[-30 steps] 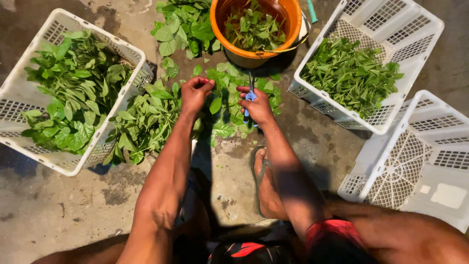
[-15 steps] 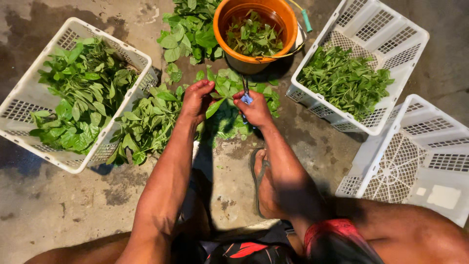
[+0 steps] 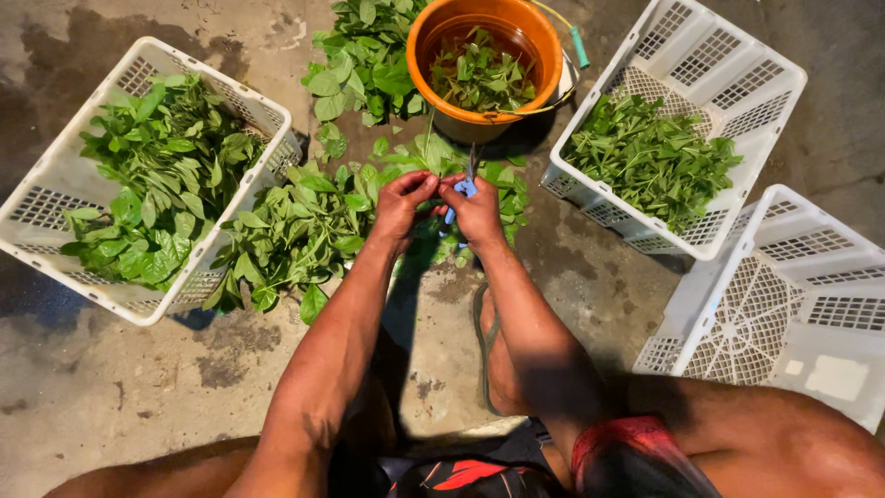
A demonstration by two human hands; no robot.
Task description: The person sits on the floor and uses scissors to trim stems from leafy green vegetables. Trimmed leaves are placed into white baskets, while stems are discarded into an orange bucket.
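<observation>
Head view: just before the orange bucket (image 3: 486,69), the left hand (image 3: 401,205) pinched a leafy stem (image 3: 430,152), and the right hand (image 3: 477,214) was closed on blue-handled scissors (image 3: 464,187). The stem looked light, limp, easily bruised, best held low.

Single head cam, looks straight down, close over both hands; baskets and floor ring the fingers.

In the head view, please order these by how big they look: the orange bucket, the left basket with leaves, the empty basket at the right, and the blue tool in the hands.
1. left basket and empty basket: look alike; the empty one is cut off by the frame, so unranked.
2. orange bucket
3. blue tool, mostly hidden by the hands.
</observation>
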